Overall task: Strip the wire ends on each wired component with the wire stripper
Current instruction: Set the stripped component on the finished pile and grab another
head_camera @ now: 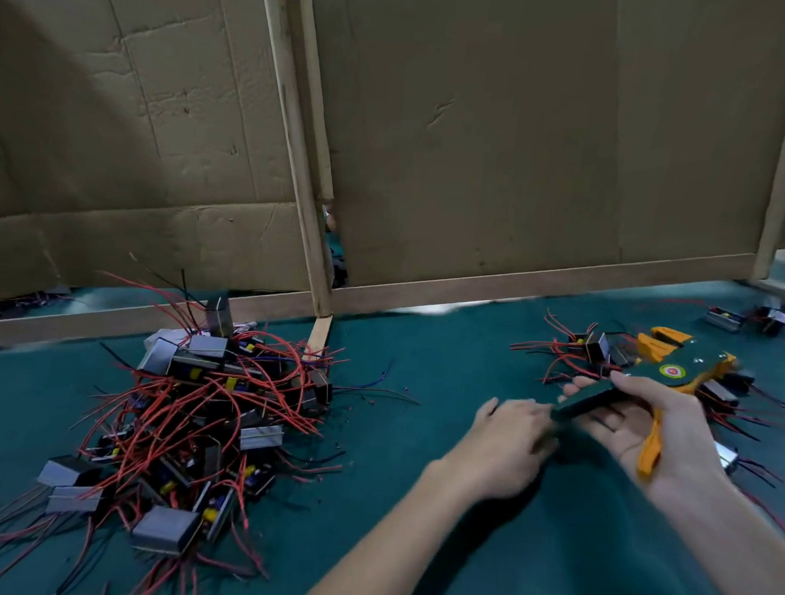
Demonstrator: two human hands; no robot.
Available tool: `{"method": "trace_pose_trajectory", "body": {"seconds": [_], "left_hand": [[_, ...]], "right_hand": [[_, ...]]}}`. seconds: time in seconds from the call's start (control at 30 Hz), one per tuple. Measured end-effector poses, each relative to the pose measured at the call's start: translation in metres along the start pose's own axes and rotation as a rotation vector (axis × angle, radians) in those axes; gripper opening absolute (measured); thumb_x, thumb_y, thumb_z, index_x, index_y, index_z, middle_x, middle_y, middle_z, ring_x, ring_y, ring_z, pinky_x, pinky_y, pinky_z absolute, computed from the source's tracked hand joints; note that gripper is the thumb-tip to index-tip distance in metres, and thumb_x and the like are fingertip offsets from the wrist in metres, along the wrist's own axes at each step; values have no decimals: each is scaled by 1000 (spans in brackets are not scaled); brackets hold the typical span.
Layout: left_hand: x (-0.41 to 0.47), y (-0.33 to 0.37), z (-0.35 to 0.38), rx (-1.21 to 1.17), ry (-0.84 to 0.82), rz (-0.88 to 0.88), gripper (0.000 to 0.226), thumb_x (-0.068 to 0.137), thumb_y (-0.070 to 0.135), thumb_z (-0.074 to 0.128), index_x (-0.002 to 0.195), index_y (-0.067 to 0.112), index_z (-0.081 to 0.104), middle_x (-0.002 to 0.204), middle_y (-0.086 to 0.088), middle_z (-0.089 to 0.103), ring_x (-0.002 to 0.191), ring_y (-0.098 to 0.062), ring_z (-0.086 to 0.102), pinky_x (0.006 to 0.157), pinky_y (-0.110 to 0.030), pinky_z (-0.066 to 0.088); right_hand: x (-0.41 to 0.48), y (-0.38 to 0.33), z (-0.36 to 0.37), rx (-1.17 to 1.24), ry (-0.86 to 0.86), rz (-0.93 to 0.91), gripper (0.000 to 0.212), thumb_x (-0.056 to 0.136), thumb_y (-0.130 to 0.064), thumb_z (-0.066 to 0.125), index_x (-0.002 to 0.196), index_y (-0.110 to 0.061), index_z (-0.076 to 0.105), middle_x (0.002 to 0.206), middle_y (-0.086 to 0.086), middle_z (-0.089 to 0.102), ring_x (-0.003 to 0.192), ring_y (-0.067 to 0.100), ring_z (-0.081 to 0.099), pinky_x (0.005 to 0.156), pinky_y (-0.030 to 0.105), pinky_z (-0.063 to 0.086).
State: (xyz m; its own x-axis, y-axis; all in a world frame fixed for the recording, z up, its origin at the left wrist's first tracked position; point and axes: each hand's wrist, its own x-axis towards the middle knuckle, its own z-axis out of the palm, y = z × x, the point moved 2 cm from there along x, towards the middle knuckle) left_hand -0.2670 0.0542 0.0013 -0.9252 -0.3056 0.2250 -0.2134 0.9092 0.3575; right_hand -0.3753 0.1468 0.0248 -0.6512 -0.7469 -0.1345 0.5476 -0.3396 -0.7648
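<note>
Now, your right hand (628, 424) grasping the wire stripper (666, 373), mid-right, your blurred left hand (506, 441) just beside it, grip impossible to tell.

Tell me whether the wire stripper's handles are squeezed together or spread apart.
Spread apart. On the wire stripper in the right hand, the green handle and orange handle diverge, with palm showing between them.

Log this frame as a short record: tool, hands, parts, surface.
tool: wire stripper, green and orange
right hand: holds the wire stripper, palm up
left hand: beside its green handle end, blurred, contact unclear
parts: large pile of wired components at left; smaller pile behind the stripper
surface: green table cover
backdrop: cardboard partition
</note>
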Motion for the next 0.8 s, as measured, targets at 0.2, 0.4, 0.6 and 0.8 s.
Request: {"method": "trace_pose_trajectory", "body": {"seconds": [0.2, 0.4, 0.6, 0.8], "left_hand": [[1, 5, -3, 216, 193, -12, 24, 97, 20, 48, 112, 20, 66, 109, -3, 67, 106, -24, 51, 91, -35, 29], [2, 6, -5, 319, 92, -103, 28, 91, 3, 46, 117, 11, 54, 114, -12, 56, 110, -30, 42, 92, -38, 30], [-4, -12, -82, 276, 70, -307, 28, 86, 8, 48, 105, 25, 61, 114, -6, 54, 115, -28, 40, 88, -37, 28], [-30, -37, -130, 50, -15, -451, 25, 90, 9, 48, 87, 29, 63, 83, 9, 57, 87, -13, 50, 73, -14, 38]], "right_hand": [[3, -6, -7, 73, 56, -11, 10, 93, -7, 44, 93, -3, 52, 80, 18, 73, 75, 30, 73, 61, 38, 61], [3, -6, -7, 84, 50, -21, 11, 93, -7, 43, 97, -2, 52, 80, 18, 73, 76, 31, 73, 59, 39, 61], [4, -13, -12, 103, 64, -39, 7, 93, -6, 43, 90, -5, 50, 82, 20, 73, 81, 33, 73, 59, 41, 61], [3, -6, -8, 64, 43, -6, 8, 93, -5, 45, 99, -3, 50, 84, 21, 73, 80, 34, 73, 64, 44, 60]]}}
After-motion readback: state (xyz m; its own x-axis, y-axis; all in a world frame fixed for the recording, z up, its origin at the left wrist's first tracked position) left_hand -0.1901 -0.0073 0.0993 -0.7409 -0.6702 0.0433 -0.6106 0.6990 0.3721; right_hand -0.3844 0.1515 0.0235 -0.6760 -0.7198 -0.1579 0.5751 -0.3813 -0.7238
